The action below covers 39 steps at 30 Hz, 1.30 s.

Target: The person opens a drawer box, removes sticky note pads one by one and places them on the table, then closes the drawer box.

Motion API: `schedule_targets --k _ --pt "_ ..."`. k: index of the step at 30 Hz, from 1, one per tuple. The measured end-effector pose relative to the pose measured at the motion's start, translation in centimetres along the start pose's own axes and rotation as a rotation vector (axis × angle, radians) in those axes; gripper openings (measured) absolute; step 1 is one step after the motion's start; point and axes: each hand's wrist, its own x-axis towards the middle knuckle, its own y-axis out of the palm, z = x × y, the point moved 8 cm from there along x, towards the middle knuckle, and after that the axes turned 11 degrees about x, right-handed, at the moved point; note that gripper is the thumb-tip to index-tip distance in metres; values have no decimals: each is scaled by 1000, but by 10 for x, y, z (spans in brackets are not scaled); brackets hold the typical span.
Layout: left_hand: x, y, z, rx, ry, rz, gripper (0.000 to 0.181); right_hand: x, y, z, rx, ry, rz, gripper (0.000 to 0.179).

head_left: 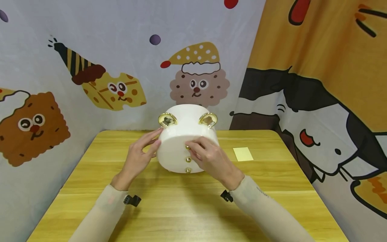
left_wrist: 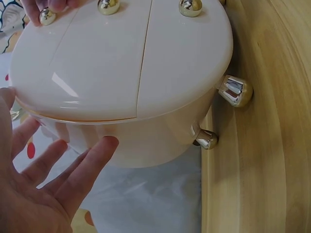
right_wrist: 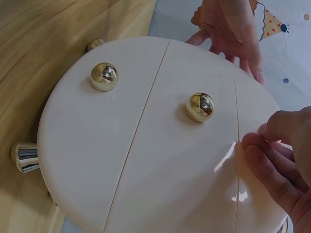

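A glossy white drawer box point(head_left: 170, 153) with two gold ears stands on the table, its oval front towards me. Seams divide that front into three sections, each with a round gold knob. My right hand point(head_left: 211, 159) pinches the top knob point(left_wrist: 47, 17) between thumb and fingers. Below it are the middle knob point(right_wrist: 200, 107) and the bottom knob point(right_wrist: 104, 76). At the box's left side is my left hand point(head_left: 140, 153), fingertips against the edge and fingers spread and nearly straight. Short gold feet, one a tapered foot point(left_wrist: 235, 91), hold the box off the wood.
A pale yellow sticky note point(head_left: 243, 154) lies on the wooden table point(head_left: 169, 208), right of the box. Behind the table hangs a printed cloth point(head_left: 127, 30) with cartoon biscuits and cheese. An orange cartoon curtain point(head_left: 338, 50) covers the right side.
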Motion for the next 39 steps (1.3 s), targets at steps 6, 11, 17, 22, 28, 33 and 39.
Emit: schedule_targets --k 6,11,17,22,28,33,39 --pt "1 -2 -8 61 83 -34 53 -2 1 -1 -8 16 6 32" --pt "2 0 -13 92 95 -23 57 -5 -1 -2 11 15 -21 35" --pt "3 1 -16 75 80 -43 61 -7 1 -3 32 21 -24 38" --pt "5 -1 -20 86 90 -87 59 -8 3 -4 41 31 -8 41" --pt "8 -1 -24 122 84 -101 59 -13 5 -3 53 41 14 49" --pt "7 -1 -27 138 89 -119 60 -19 5 2 71 35 25 49" --pt "9 -2 -29 141 124 -168 58 -27 8 8 80 4 50 46"
